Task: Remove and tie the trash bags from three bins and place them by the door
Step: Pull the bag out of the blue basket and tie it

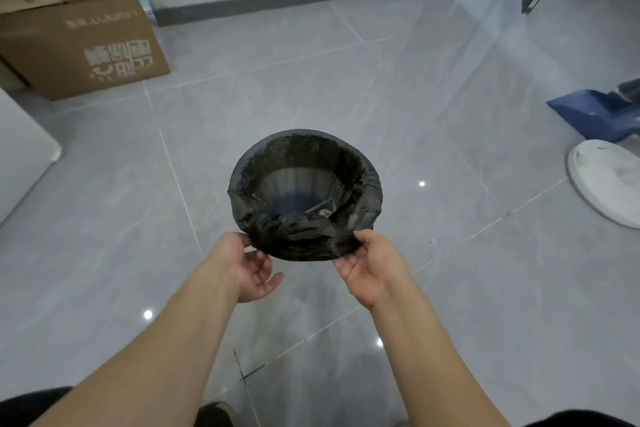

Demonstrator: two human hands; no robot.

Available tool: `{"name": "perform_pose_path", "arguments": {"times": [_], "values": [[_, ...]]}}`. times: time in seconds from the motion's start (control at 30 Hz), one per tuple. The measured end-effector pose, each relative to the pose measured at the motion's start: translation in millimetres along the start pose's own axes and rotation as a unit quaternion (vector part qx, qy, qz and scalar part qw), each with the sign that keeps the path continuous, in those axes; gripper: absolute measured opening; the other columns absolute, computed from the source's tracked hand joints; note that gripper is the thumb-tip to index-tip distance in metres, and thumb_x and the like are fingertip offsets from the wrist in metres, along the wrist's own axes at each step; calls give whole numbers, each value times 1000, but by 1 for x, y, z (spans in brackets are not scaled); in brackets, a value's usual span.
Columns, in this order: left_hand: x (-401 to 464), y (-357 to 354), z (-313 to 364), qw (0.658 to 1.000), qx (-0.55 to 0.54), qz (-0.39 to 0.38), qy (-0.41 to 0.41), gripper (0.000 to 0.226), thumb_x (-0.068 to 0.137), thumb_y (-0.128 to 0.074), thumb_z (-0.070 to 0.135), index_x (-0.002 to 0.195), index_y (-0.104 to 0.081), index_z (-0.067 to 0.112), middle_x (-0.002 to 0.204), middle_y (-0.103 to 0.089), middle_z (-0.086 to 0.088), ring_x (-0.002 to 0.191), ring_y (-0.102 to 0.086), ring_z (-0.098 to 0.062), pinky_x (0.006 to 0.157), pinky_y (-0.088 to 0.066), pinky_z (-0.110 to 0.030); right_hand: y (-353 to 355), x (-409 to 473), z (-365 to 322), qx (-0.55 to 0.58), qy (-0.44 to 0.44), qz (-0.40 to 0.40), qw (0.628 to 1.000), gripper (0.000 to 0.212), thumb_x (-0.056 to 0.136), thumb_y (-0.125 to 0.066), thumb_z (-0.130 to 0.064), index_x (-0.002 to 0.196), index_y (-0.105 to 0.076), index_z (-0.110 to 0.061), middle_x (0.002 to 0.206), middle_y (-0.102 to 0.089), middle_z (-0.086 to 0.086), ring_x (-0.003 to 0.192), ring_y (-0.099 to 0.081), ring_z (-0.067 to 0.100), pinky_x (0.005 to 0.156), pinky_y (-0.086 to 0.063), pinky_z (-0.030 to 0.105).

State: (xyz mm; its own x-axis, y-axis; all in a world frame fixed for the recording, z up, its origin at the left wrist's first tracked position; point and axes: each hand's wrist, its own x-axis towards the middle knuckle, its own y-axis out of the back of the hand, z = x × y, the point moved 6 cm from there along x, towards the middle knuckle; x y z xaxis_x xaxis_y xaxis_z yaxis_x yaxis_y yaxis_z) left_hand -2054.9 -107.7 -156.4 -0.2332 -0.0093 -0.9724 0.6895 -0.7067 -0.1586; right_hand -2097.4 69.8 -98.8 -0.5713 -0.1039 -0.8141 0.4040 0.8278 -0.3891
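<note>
Head view is looking straight down into a round bin (277, 146) standing on the grey tile floor (433, 288), lined with a black trash bag (294, 236) whose edge is folded over the rim. Both hands are working the near edge of that fold. Left hand (247, 269) is pinching the bunched plastic at the near-left of the rim, thumb on top, lower fingers curled loosely underneath. Right hand (369, 267) is pinching it at the near-right, thumb over the edge, palm turned up. The far half of the bag is sitting snug over the rim, not yet peeled. The bag is looking almost empty, only a small scrap (323, 212) showing at the bottom.

Risks, as I judge them:
- thin film is likely tearing if it's pulled up while the far side is hooked on the rim
- light bin probably lifting or tipping with the bag, since neither hand is bracing it
- pinch is shallow, plastic could be slipping out

Cardboard box (83, 45) is sitting far left, white fan base (609, 180) to the right.
</note>
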Motion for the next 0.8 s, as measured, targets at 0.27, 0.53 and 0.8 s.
{"name": "perform_pose_path", "arguments": {"times": [0.27, 0.53, 0.8], "values": [[-39, 2, 70, 966, 108, 124, -198, 10, 85, -45, 12, 79, -53, 15, 60, -45, -3, 54, -40, -20, 66, -46, -31, -16, 1, -24, -50, -4, 14, 999, 13, 93, -45, -8, 92, -57, -2, 83, -66, 13, 75, -63, 26, 59, -57, 38], [-65, -71, 137, 895, 10, 38, -444, 17, 73, -53, 18, 64, -39, 15, 64, -34, -2, 65, -33, -20, 57, -28, -33, -20, 11, -75, -73, 165, 113, 977, 11, 86, -53, -15, 76, -59, -14, 70, -55, 0, 60, -50, 14, 60, -46, 23], [-71, -143, 172, 875, -44, -117, -468, 18, 52, -58, 22, 56, -41, 19, 65, -37, -3, 64, -33, -20, 60, -27, -36, -46, 12, -131, -100, 351, 124, 923, 24, 84, -54, -10, 64, -42, -13, 57, -33, -4, 45, -29, 8, 44, -29, 18]]}}
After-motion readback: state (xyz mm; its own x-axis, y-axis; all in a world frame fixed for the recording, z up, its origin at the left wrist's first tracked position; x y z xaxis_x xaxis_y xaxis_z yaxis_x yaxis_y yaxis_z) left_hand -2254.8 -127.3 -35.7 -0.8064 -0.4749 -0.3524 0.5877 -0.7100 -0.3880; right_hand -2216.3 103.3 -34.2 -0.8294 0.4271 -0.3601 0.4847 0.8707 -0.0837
